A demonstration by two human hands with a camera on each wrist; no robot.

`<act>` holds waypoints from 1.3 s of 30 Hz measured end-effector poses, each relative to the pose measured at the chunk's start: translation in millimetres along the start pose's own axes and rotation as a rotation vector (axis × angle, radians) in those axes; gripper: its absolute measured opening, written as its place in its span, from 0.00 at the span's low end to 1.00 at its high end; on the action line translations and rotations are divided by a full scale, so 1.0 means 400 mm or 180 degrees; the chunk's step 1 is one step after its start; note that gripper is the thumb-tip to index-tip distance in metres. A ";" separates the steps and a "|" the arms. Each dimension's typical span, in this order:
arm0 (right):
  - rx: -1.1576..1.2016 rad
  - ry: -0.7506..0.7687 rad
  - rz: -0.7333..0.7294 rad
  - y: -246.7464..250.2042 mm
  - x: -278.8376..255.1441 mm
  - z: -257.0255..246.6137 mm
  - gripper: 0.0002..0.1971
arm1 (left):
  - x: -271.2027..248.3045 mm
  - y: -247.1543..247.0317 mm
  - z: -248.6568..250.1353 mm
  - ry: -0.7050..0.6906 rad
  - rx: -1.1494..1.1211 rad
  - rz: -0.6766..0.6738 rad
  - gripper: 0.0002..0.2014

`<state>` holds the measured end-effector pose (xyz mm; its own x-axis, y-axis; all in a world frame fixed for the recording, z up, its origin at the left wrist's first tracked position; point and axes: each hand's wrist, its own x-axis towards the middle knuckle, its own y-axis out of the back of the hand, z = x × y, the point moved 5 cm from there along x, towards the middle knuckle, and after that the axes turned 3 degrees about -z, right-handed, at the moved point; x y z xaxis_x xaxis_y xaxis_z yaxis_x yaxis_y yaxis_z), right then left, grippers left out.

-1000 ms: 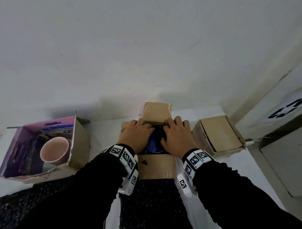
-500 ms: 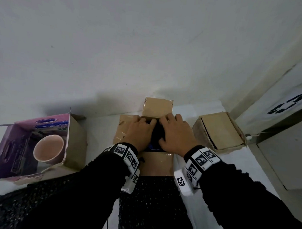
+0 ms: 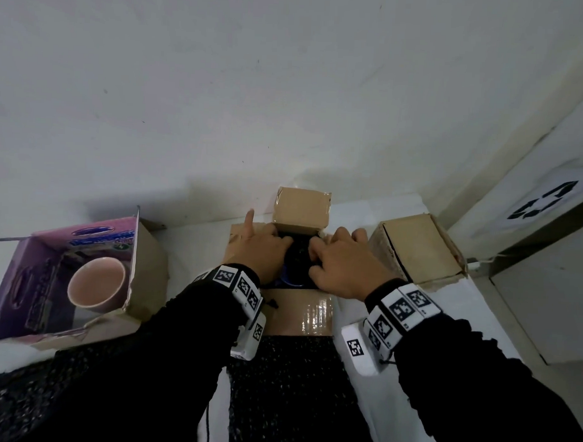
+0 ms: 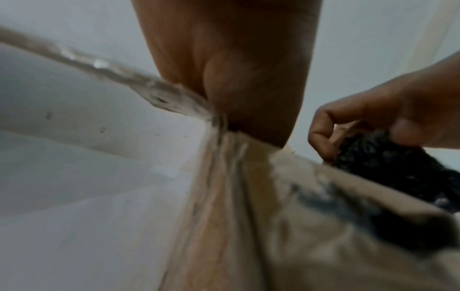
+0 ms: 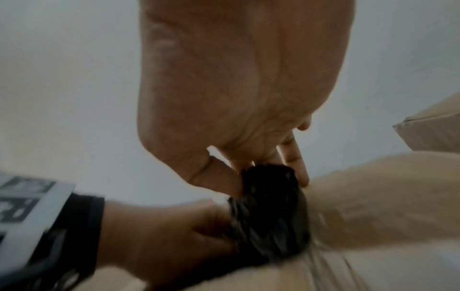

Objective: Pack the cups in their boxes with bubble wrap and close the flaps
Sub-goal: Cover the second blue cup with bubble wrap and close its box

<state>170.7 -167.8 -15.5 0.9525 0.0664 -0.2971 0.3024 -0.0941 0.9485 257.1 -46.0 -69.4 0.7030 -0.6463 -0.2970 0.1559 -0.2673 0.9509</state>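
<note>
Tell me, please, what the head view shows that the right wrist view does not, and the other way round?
Only the head view shows the pink cup in the open purple box at the left, the blue cup low in the middle box, that box's raised far flap, and the left index finger pointing up. Only the right wrist view shows the right thumb and fingers pinching the black bubble wrap from below. Both show the left hand, the right hand, the wrap between them, and the closed brown box at the right.
</note>
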 end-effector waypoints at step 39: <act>-0.0741 0.0280 0.0805 -0.045 0.062 -0.003 0.18 | -0.170 -0.057 0.032 -0.0219 -0.0677 0.1485 0.25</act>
<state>188.8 -163.2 -39.9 0.9865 0.1561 -0.0487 0.0316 0.1098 0.9934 196.9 -5.1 -72.0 0.6853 -0.7094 0.1647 -0.0206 0.2072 0.9781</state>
